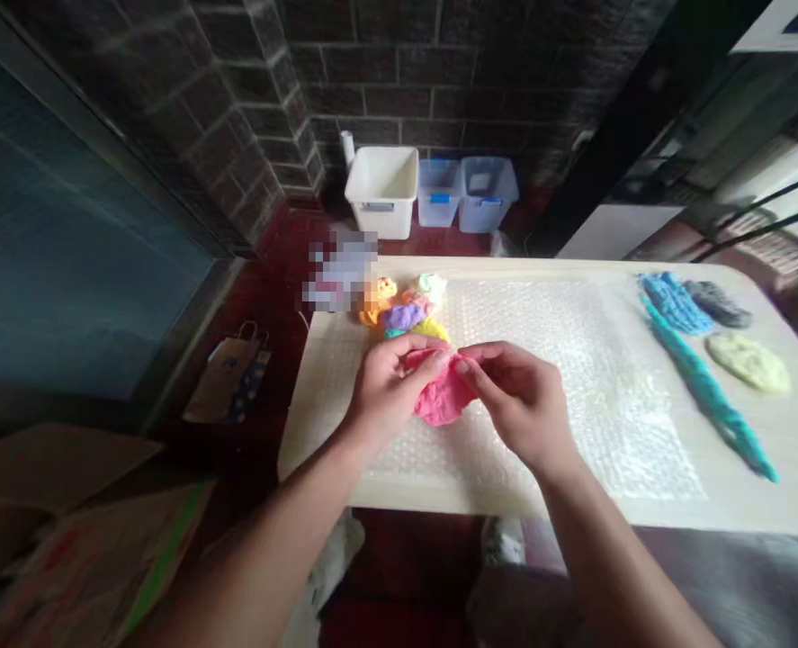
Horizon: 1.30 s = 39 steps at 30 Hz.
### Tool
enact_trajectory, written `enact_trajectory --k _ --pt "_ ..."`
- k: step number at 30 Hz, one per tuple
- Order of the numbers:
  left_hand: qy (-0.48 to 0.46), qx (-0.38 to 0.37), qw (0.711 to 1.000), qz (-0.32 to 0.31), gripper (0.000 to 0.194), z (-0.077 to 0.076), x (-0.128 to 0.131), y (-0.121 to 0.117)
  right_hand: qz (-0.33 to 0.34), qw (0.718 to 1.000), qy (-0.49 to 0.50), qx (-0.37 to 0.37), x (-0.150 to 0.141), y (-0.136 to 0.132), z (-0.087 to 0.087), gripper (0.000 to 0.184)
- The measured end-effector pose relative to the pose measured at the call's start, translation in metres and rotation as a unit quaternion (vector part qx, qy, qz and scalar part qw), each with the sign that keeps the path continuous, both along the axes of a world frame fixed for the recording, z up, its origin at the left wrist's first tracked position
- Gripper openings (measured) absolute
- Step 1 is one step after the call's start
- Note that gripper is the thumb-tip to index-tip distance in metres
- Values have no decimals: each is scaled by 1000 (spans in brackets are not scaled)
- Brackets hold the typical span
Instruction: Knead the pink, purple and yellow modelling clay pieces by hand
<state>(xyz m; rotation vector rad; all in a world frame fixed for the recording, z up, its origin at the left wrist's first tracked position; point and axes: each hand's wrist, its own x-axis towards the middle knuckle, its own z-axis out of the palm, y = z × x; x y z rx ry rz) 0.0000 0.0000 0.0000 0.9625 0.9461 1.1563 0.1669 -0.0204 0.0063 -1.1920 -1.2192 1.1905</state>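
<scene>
A crinkled pink piece that looks like cloth (444, 396) hangs between my hands above the bubble wrap (533, 360). My left hand (395, 373) pinches its upper left edge between thumb and fingers. At the upper right edge, my right hand (516, 391) pinches it too, the two sets of fingertips nearly meeting. Just beyond my left hand lie soft crumpled bundles: orange (372, 308), purple (404, 316), yellow (432, 330) and whitish green (431, 286). A bit of teal shows beside the purple one, partly hidden by my fingers.
On the right of the pale table (452, 506) lie a long teal roll (709, 396) and blue (675, 301), grey (719, 303) and pale yellow (749, 362) crumpled bundles. Bins (381, 175) stand by the brick wall. A paper bag (227, 373) and cardboard box (88, 540) are left.
</scene>
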Motion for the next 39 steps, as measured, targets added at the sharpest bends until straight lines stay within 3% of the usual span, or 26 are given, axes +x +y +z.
enact_trajectory --k 4,8,13,17,22,25,29,33,39 --pt "-23 -11 1000 7 33 0 3 3 -52 997 49 8 1 1 1 18" --pt "9 -20 997 -72 29 -6 3 2 -76 994 75 -16 3 2 -1 20" --pt "86 -4 990 -115 29 -7 3 -3 -5 997 -77 -22 1 -2 -1 39" --pt "79 1 990 -113 28 -5 6 -6 -20 991 -135 -1 -1 -5 -2 51" --pt "-8 -52 992 -111 33 -1 10 -8 -100 992 -73 0 1 -2 -3 46" --pt "-14 -54 990 -131 29 0 9 -7 -110 994 -17 1 4 1 -3 38" --pt "16 -11 996 -90 26 -1 6 -3 -48 998 28 17 11 3 -4 24" --pt "-3 -28 998 -54 27 0 5 -1 4 999 42 17 16 3 -6 19" --pt "-58 -43 997 -29 35 4 6 -1 0 998 54 23 13 4 -6 27"
